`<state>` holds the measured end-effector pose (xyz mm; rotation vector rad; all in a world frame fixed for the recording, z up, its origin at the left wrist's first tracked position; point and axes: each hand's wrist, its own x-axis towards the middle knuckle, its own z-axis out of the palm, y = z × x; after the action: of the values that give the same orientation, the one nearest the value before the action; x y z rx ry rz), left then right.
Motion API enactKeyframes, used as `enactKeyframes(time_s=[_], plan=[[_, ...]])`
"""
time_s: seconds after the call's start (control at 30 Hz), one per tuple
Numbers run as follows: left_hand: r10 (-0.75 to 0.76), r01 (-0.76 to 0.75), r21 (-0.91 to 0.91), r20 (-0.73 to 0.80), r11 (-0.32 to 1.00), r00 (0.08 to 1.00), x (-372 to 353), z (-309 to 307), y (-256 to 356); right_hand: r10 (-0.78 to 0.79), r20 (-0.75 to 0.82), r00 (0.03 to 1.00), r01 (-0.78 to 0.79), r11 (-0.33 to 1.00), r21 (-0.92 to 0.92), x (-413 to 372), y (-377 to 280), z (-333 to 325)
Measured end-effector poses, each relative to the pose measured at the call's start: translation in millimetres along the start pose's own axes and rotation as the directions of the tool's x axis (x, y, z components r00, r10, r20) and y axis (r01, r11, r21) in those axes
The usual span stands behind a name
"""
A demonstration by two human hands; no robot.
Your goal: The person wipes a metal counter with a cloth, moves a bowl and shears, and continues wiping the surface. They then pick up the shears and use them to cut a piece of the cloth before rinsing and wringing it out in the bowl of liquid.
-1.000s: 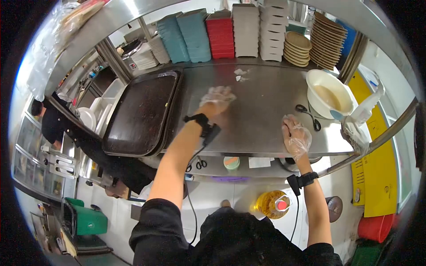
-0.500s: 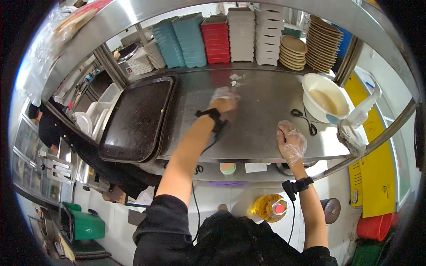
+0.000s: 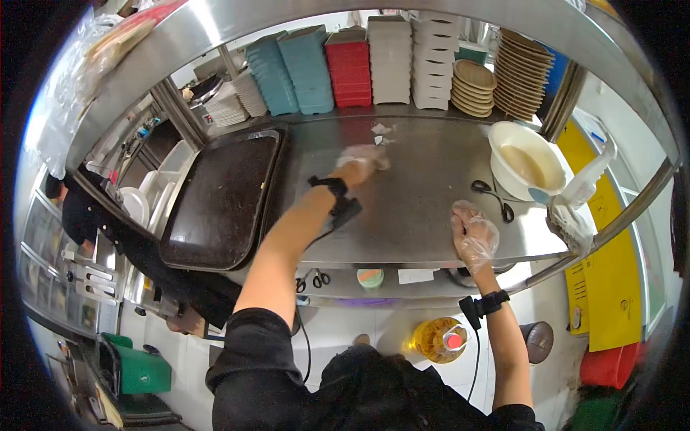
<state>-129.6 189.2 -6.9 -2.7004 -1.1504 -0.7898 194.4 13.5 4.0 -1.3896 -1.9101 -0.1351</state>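
My left hand [image 3: 361,164], in a clear plastic glove, is over the middle of the steel table [image 3: 402,208]. Motion blurs its fingers, so I cannot make out whether anything is under or in them. Small white scraps [image 3: 381,132] lie just beyond it. My right hand [image 3: 474,233], also gloved, rests on the table near the front edge, its fingers lying on the steel with nothing visible in them. Black-handled scissors [image 3: 494,200] lie beside it, and a cream bowl [image 3: 528,161] of cloudy liquid stands behind them.
Dark baking trays [image 3: 219,197] are stacked at left. Teal trays [image 3: 307,68], red trays [image 3: 348,68] and brown plates [image 3: 523,75] line the back. A spray bottle [image 3: 586,183] hangs at right. An oil jug [image 3: 438,341] stands on the floor; a person [image 3: 83,205] is at far left.
My left hand has shifted slightly left and away from me, its forearm slanting more across the table. My right hand stays in place. The view has shifted a little.
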Motion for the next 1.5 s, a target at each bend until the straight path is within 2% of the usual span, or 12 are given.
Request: enactKeyframes(time_s=[0.13,0.33,0.63,0.8,0.9,1.07,1.13,1.2,1.27,1.33,1.4,1.5], plan=[[-0.505,0.467,0.250,0.116,0.848,0.856,-33,-45,-50,-0.030,-0.058,0.998,0.029,0.999,-0.021,-1,5,5],[-0.778,0.621,0.516,0.157,0.590,0.609,-25,-34,-142,0.038,-0.027,0.999,-0.039,0.999,-0.032,-3,6,7],[-0.761,0.699,0.313,0.156,0.643,0.630,-1,2,-220,0.119,-0.043,0.992,-0.122,0.988,-0.094,-2,0,5],[-0.088,0.070,0.074,0.268,0.995,0.959,-11,-26,-159,0.117,-0.047,0.992,-0.124,0.974,-0.192,-1,-4,4],[0.148,-0.048,-0.315,0.302,0.948,0.942,-4,-17,-110,0.187,0.020,0.982,-0.178,0.958,-0.226,1,-9,-2],[0.215,-0.160,-0.150,0.497,0.976,0.840,-2,-57,27,0.186,0.031,0.982,-0.174,0.956,-0.237,-2,-1,5],[0.406,-0.352,-0.370,0.076,0.860,0.911,-12,-38,-11,0.180,0.015,0.984,-0.172,0.960,-0.219,-3,0,5],[0.145,-0.134,-0.055,0.350,0.989,0.925,-17,-40,-64,0.079,-0.081,0.994,-0.088,0.988,-0.123,-5,8,11],[-0.110,0.172,-0.436,0.164,0.883,0.980,-24,-17,-132,0.111,-0.063,0.992,-0.118,0.985,-0.124,-2,2,6],[-0.315,0.377,-0.342,0.223,0.861,0.923,-30,2,-204,0.231,0.046,0.972,-0.220,0.960,-0.176,-6,5,8],[-0.105,0.011,0.350,0.251,0.937,0.962,-6,0,-209,0.209,-0.009,0.978,-0.208,0.969,-0.132,-6,5,7],[-0.215,0.119,0.274,0.351,0.954,0.911,26,1,-169,0.181,-0.059,0.982,-0.185,0.981,-0.065,-5,1,8]])
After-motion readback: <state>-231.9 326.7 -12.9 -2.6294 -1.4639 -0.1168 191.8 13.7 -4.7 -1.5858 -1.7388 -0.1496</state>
